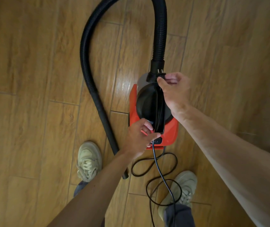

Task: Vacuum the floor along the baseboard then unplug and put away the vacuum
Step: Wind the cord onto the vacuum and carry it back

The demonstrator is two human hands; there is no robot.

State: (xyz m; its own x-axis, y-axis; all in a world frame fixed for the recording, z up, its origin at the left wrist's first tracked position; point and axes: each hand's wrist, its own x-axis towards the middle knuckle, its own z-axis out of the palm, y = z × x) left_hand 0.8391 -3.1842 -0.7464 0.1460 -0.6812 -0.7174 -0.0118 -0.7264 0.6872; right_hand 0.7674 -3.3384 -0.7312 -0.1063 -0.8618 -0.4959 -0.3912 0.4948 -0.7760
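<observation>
- Wooden floor [32,79]: plank pattern, glossy, fills the whole view.
- Left shoe [89,161]: pale laced trainer, flat on the floor, near left of centre.
- Hose [85,51]: black ribbed tube, arcs from the vacuum's far end out past the top edge, down the left side, ending in a smooth rigid section whose tip lies on the floor between the shoes.
- Left hand [139,138]: at the vacuum's near end, fingers curled and pressed against the handle's near end where the cord passes; whether it pinches the cord I cannot tell.
- Vacuum [170,131]: red canister with black domed top and black handle, standing on the floor at centre, just beyond the shoes.
- Cord [163,179]: thin black cable, drops from the vacuum's near end and lies in loose loops on the floor, crossing over the right shoe.
- Plug [161,74]: black, two metal pins pointing far, at the hose socket.
- Right hand [175,90]: thumb and fingertips pinched on the plug, above the vacuum's far end.
- Right shoe [181,190]: pale trainer, near right.
</observation>
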